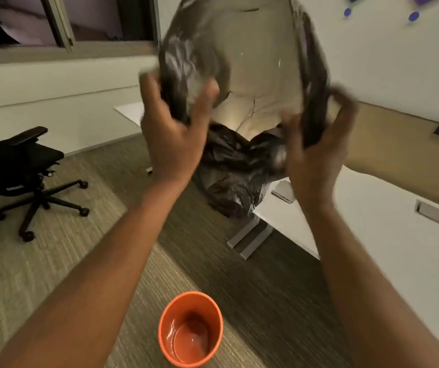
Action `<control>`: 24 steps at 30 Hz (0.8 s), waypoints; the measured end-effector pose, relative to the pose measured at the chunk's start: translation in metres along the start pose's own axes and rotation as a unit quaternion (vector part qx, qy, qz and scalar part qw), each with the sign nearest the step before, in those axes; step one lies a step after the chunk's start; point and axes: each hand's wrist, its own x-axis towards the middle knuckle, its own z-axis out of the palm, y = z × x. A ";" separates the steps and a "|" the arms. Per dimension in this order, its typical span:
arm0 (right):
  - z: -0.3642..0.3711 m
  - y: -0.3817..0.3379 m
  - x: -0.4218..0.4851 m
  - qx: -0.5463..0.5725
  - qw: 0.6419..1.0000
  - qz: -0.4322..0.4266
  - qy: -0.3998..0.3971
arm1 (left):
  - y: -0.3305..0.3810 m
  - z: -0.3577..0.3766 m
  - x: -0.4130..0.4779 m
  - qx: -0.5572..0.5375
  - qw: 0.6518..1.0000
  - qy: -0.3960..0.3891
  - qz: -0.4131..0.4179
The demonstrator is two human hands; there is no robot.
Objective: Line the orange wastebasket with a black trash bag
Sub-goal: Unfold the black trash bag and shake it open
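Observation:
The black trash bag (234,160) is held up in the air in front of me, its mouth spread wide so the wall shows through the opening. My left hand (170,134) grips the left edge of the bag's mouth. My right hand (316,158) grips the right edge. The bag's crumpled lower part hangs between my hands. The orange wastebasket (190,329) stands upright on the carpet below my arms, with nothing inside it. Both hands and the bag are blurred by motion.
A black office chair (19,168) on wheels stands at the left. A white desk (388,235) with a metal leg (250,235) fills the right side. Another white desk (130,111) sits behind the bag, under a window.

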 end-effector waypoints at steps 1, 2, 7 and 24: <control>-0.001 0.016 -0.031 -0.042 0.996 0.053 -0.052 | -0.017 -0.007 -0.028 0.041 0.998 -0.047 -0.030; -0.002 0.035 -0.064 -0.083 0.978 0.152 -0.115 | -0.037 -0.016 -0.059 0.093 0.985 -0.105 -0.103; -0.015 0.119 -0.178 -0.255 0.697 0.556 -0.374 | -0.130 -0.069 -0.196 0.267 0.728 -0.344 -0.530; 0.020 0.099 -0.192 -0.151 0.909 0.253 -0.296 | -0.115 -0.103 -0.166 0.167 0.930 -0.184 -0.272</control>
